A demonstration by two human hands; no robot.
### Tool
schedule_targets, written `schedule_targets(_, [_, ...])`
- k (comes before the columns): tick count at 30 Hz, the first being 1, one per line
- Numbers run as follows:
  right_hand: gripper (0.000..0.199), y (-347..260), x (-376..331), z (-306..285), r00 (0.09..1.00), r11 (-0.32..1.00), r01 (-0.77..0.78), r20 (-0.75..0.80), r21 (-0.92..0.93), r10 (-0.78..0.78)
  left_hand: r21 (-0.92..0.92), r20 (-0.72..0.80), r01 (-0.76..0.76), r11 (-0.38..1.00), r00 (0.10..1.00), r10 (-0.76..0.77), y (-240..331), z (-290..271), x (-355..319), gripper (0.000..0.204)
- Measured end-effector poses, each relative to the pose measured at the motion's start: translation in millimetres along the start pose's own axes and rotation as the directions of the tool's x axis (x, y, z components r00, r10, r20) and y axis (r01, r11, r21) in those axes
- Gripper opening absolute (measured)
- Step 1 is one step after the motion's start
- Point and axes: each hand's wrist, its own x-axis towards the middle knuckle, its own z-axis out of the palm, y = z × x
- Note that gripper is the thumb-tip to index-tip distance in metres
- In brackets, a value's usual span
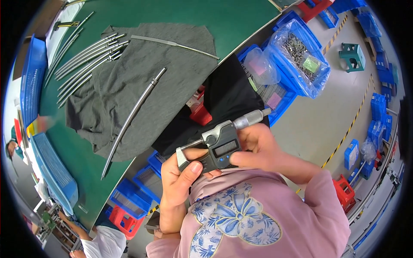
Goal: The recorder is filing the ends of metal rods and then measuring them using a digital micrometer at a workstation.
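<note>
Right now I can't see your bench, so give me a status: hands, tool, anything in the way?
Left hand grips digital micrometer frame. Right hand on its thimble end. Nothing visible between the anvils. Long steel rod lies apart on grey cloth.

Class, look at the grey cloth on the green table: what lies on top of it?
On the grey cloth lie one long metal rod, a thin flat blade and the ends of a bundle of rods. Anything beneath the cloth is covered.
</note>
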Motion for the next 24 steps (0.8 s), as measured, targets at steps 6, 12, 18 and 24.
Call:
schedule_targets(6, [0.025,-12,-2,-30,0.955,0.976,0.218,-0.199,-0.026,-0.219,-0.005,-0.006,0.012,1.0,1.0,-0.012,6,-1,-1,0.033])
schedule_targets(12, [0.026,-24,-2,-52,0.776,0.608,0.586,0.156,-0.536,-0.611,-0.045,0.082,0.046,0.998,0.996,-0.042,4,0,-1,0.031])
schedule_targets(18, [0.016,-30,-9,-57,0.902,0.735,0.4,0.092,-0.547,-0.422,-0.033,0.085,0.066,0.997,0.994,-0.063,6,3,-1,0.032])
schedule_targets(24, [0.018,-26,-7,-49,0.964,0.858,0.237,0.001,-0.455,-0.266,-0.032,0.072,0.079,0.996,0.994,-0.076,8,2,-3,0.038])
